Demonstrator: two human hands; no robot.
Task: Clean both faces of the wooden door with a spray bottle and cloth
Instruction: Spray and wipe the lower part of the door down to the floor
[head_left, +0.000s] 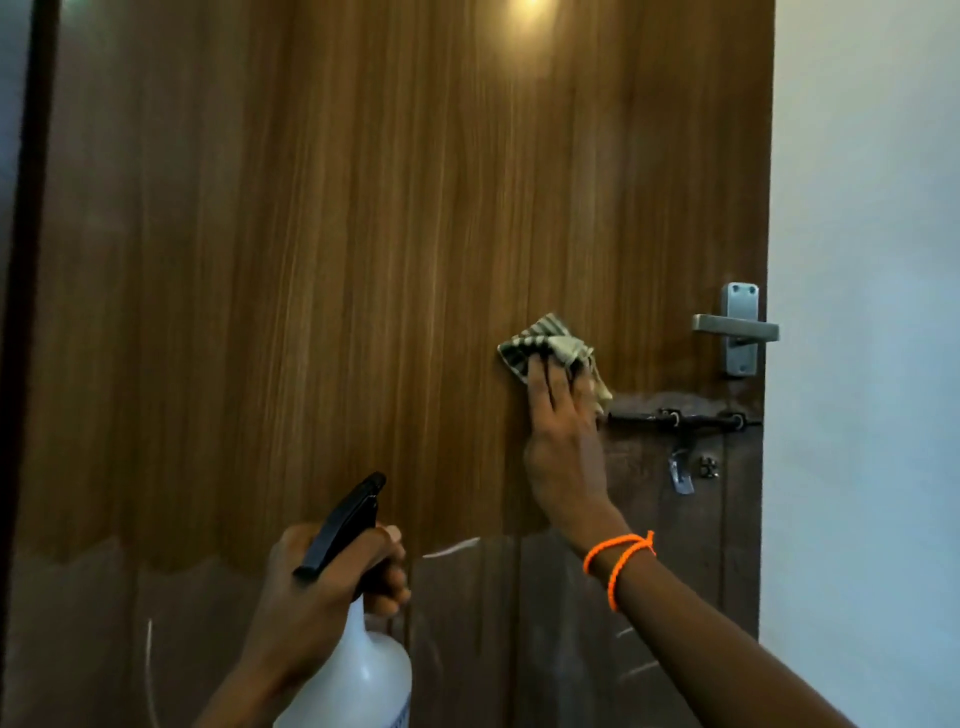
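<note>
Single head-worn view, facing the door (363, 260) squarely, close up

Left of the cloth (550, 348) the wooden door (311, 260) is bare; rightward, the handle (735, 328) and sliding bolt (680, 418) jut out just beside it

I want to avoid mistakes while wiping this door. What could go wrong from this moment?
1. The cloth under the right hand is very near the sliding bolt; it may snag there.
2. The left hand holds the spray bottle with its nozzle facing the door; an accidental squeeze could wet an area already wiped.
3. The lever handle is close; the hand may knock it.
</note>
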